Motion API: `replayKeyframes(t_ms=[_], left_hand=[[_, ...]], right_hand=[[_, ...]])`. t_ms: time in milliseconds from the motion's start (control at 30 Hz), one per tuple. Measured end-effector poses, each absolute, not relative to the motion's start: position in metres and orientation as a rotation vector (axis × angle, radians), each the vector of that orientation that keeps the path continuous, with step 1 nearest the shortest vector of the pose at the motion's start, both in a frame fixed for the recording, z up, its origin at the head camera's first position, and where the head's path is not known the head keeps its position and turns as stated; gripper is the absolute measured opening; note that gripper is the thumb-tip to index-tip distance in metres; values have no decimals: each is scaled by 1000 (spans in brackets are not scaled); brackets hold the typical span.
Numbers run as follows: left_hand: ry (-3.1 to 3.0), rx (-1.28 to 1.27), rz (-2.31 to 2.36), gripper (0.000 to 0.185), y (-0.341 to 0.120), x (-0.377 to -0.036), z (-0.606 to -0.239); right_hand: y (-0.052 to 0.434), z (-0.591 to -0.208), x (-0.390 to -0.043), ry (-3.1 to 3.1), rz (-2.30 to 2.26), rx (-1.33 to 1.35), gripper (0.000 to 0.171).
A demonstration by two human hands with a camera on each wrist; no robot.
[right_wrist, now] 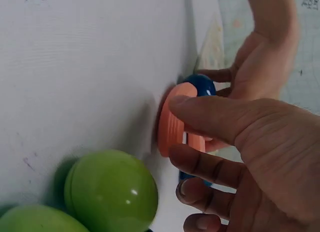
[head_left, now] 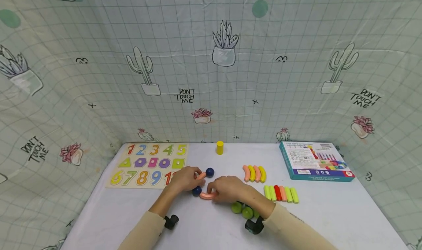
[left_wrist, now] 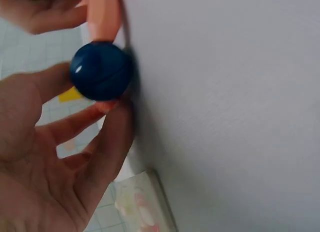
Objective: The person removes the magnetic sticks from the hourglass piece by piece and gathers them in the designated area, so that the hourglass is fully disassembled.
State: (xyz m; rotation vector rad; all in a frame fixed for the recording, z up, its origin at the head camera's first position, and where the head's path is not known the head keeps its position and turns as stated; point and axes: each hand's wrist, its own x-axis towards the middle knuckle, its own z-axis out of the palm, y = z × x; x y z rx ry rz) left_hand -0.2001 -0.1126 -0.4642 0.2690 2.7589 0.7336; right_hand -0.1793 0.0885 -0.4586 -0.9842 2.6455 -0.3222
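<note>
My left hand (head_left: 186, 178) pinches a dark blue ball (left_wrist: 101, 71) between thumb and finger. One end of a salmon-coloured curved piece (right_wrist: 171, 123) meets that ball; my right hand (head_left: 227, 188) pinches this piece, its thumb lying along one side. Another salmon curved piece (head_left: 201, 176) shows by the left fingertips, its far end against a second blue ball (head_left: 210, 172). Part of that piece is hidden by the left hand. Several green balls (right_wrist: 112, 192) lie beside and partly under the right forearm.
A number-and-shape board (head_left: 148, 165) lies at the left. Behind the hands stands a yellow cylinder (head_left: 219, 147). To the right are a row of pink and yellow curved pieces (head_left: 252, 173), a row of short straight sticks (head_left: 278, 193) and a printed box (head_left: 316, 162).
</note>
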Motion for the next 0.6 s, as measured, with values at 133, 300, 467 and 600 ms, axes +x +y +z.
replayKeyframes(t_ms=[133, 300, 467, 600], left_hand=[[2654, 293, 819, 42, -117, -200, -463], [2645, 259, 888, 36, -117, -199, -469], [2679, 156, 870, 29, -114, -199, -475], [2675, 128, 874, 29, -113, -198, -475]], right_hand=[[86, -461, -178, 2661, -314, -988, 6], [87, -460, -179, 2676, -298, -971, 6], [88, -461, -180, 2680, -288, -978, 8], [89, -461, -180, 2674, -277, -984, 8]])
